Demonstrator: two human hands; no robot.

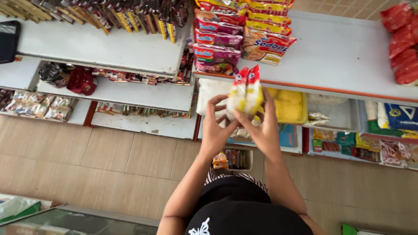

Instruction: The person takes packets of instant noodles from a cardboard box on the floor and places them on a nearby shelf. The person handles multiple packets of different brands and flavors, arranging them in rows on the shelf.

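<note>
Held packets: two slim yellow-and-white packets with red tops [246,92], standing upright side by side, raised in front of the white shelf unit, just below its upper board.
Left hand: the left hand [215,126] closes its fingers on the left packet from the left side, thumb bent across the lower front.
Right hand: the right hand [264,126] grips the right packet, fingers wrapped behind it, palm facing left; both hands meet at the packets' lower ends.
Upper shelf board: a white shelf [335,56] with an orange front edge, just beyond the packets; stacked noodle packets [217,39] in pink, red and yellow lie on its left end.
Red bags: red bags [402,43] sit at the far right of the same board, well apart from the hands.
Lower shelf: yellow packs [288,104] lie just right of the hands, behind the right wrist.
Left shelving: a second white unit [100,48] carries rows of dark sachets [126,17].
Floor: beige tiles [87,165] below the shelves.
Foreground: the person's black garment [244,209] at the bottom edge.
</note>
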